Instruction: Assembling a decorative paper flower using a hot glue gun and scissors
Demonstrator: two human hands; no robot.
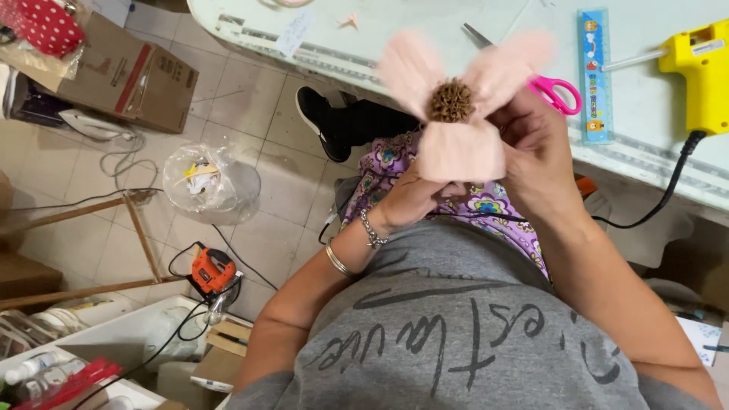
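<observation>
One pink fabric flower (459, 99) was held up in front of the person's chest, between the lap and the near edge of the table (645, 129). It had three soft pink petals showing, two spreading up and outward and one hanging down, around a single brown, bristly centre (452, 101).

Both hands were closed on it. The left hand (414, 199) gripped from below, its fingers curled shut behind the lower petal. The right hand (535, 148) closed on the right side, its fingers (507, 114) pinched at the base of the upper right petal.

On the table lay one pair of scissors with pink handles (558, 91), partly hidden behind the flower, one blue ruler (594, 76) just beside them, and one yellow glue gun (699, 72) near the right edge, its black cord (661, 205) dropping off the table's edge and passing close under the right forearm.

The floor to the left was crowded: one clear plastic bag (213, 182) of scraps, one orange power saw (213, 272), one cardboard box (125, 76), and loose cables. A black shoe (323, 121) rested on the tiles under the table's edge.
</observation>
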